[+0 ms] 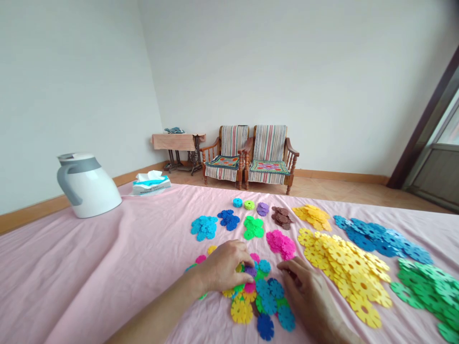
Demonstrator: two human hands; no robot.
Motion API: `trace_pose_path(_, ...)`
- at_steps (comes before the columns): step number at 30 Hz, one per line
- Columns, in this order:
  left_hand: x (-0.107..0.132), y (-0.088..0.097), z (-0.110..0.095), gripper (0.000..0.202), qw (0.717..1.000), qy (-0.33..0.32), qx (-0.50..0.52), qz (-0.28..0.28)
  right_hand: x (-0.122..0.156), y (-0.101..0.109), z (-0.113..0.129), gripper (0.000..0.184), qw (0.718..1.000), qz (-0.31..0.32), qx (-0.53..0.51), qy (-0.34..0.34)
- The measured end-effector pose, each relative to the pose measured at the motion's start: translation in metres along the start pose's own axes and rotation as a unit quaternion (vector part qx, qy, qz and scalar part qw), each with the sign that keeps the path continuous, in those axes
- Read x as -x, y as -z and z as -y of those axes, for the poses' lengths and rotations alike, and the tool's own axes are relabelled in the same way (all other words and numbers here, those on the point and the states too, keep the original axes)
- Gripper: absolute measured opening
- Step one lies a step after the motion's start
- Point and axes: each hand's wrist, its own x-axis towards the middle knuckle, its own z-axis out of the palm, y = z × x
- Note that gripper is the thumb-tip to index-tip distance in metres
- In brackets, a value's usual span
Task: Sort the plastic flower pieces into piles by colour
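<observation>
The pink cloth (pixel 143 277) runs out of view at the lower edge. Nearest on it lies a mixed pile of flower-shaped discs (pixel 241 310), partly covered by the hands. The left hand (pixel 228 263) bends over this pile, thumb and fingers curved about a purple disc (pixel 250 271); whether they pinch it, I cannot tell. The right hand (pixel 310 291), fingers curled, is at the pile's right side; its fingertips are partly hidden, so its grip is also unclear. The green pile (pixel 428 289) is cut by the right edge. Farther, a folded cloth (pixel 175 130) on the small table (pixel 174 142) is hard to make out.
</observation>
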Motion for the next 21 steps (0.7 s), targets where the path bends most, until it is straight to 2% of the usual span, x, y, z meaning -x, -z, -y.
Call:
trace_pose_path(3, -0.001, -0.004, -0.001, 0.015, 1.0, -0.009, 0.003, -0.018, -0.001, 0.001, 0.002, 0.026, 1.0, 0.0, 0.002, 0.002)
trace_pose_path(5, -0.003, -0.006, -0.001, 0.015, 0.999, -0.004, 0.005, -0.048, -0.001, 0.001, 0.003, 0.026, 1.0, 0.0, 0.002, 0.003)
trace_pose_path(8, -0.006, -0.007, 0.008, 0.023, 0.989, 0.061, -0.001, -0.133, -0.001, 0.0, 0.002, 0.025, 1.0, -0.001, -0.003, 0.002)
trace_pose_path(11, -0.005, -0.001, 0.03, 0.021, 0.957, 0.164, -0.01, -0.24, -0.001, 0.0, -0.001, 0.025, 1.0, 0.003, -0.005, 0.001)
trace_pose_path(14, 0.002, 0.009, 0.063, 0.02, 0.918, 0.253, -0.018, -0.306, 0.001, 0.0, -0.002, 0.025, 1.0, 0.005, -0.002, -0.005)
trace_pose_path(18, 0.015, 0.018, 0.102, 0.022, 0.869, 0.374, -0.057, -0.32, 0.002, 0.001, 0.0, 0.027, 1.0, 0.005, -0.004, -0.01)
trace_pose_path(21, 0.022, 0.02, 0.117, 0.021, 0.851, 0.41, -0.079, -0.318, 0.002, 0.001, 0.001, 0.028, 1.0, 0.005, -0.008, -0.009)
